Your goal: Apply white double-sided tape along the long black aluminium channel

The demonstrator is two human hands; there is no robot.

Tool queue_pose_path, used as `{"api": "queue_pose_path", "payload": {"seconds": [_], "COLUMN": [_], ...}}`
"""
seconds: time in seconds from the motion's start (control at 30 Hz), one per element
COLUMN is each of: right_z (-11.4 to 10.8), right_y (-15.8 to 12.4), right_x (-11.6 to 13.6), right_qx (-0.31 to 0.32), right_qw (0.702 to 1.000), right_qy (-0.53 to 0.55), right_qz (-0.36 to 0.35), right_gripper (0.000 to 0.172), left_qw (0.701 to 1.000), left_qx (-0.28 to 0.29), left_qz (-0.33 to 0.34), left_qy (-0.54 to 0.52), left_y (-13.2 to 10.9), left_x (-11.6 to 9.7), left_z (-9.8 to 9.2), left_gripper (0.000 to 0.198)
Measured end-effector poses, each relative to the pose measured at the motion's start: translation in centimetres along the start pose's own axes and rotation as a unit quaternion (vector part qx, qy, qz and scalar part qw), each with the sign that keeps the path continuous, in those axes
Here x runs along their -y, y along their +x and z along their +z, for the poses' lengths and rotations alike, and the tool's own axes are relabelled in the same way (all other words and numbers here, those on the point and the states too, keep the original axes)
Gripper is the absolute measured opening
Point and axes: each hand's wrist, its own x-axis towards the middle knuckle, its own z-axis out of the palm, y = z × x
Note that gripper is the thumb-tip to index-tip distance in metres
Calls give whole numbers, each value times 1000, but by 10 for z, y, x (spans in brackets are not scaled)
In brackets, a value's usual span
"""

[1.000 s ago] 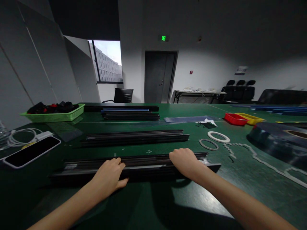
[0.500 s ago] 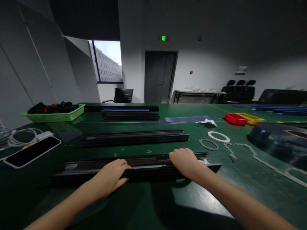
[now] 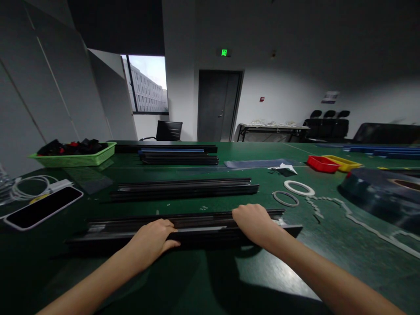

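Note:
A long black rail [image 3: 200, 229] lies across the green table [image 3: 229, 280] right in front of me. My left hand [image 3: 151, 241] rests on its near edge left of the middle, fingers curled over the top. Further right, my right hand [image 3: 254, 223] grips the same rail from above with its fingers wrapped over the far side. A second black rail [image 3: 183, 188] lies parallel a little farther back.
A green basket [image 3: 74, 156] of dark parts stands at the back left. A phone [image 3: 41, 208] with a white cable lies at the left. More rails [image 3: 177, 155] are stacked at the back. White rings [image 3: 293, 192], red and yellow trays [image 3: 331, 163] and a dark roll [image 3: 380, 192] sit right.
My left hand has slid slightly to the right along the near rail and lowered. The right hand and the rail have hardly moved.

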Motion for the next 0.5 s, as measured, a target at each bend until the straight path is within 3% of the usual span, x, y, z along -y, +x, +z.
{"api": "queue_pose_path", "payload": {"seconds": [0.5], "right_z": [-3], "right_y": [-4], "right_x": [1], "right_qx": [2], "right_qw": [1000], "right_qy": [-1], "right_qz": [16], "right_gripper": [26], "left_qw": [998], "left_qx": [44], "left_qz": [-45], "left_qy": [17], "left_y": [-8], "left_x": [14], "left_z": [-10], "left_gripper": [29]}}
